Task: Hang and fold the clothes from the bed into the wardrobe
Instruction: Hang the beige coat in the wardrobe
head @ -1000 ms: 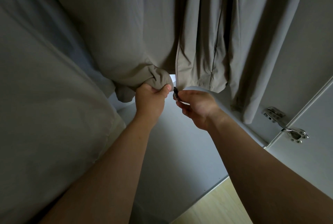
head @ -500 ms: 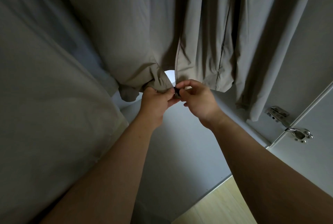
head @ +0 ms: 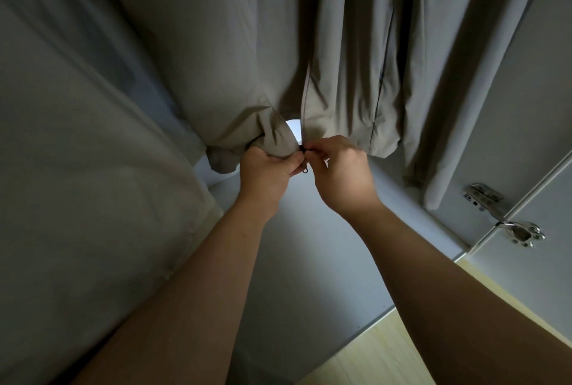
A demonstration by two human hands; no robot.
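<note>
A: Jacket (head: pixel 241 53)?
B: Hangs in wardrobe (head: pixel 309 276), front unzipped at the bottom, as 0.5 s ago.
A: Hands?
B: L hand (head: pixel 266 172) clenches bunched hem at jacket's bottom edge. R hand (head: pixel 342 174) pinches zip slider (head: pixel 302 149) beside it. Apart 1 s ago, fingertips meet now.

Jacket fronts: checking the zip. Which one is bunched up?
The front crumpled in the left hand; the other front hangs flat, its zip pinched by the right hand.

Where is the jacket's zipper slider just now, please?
In the head view the zipper slider sits mid-frame at the bottom hem of the beige jacket, pinched by the right hand, beside the left hand gripping the hem.
</note>
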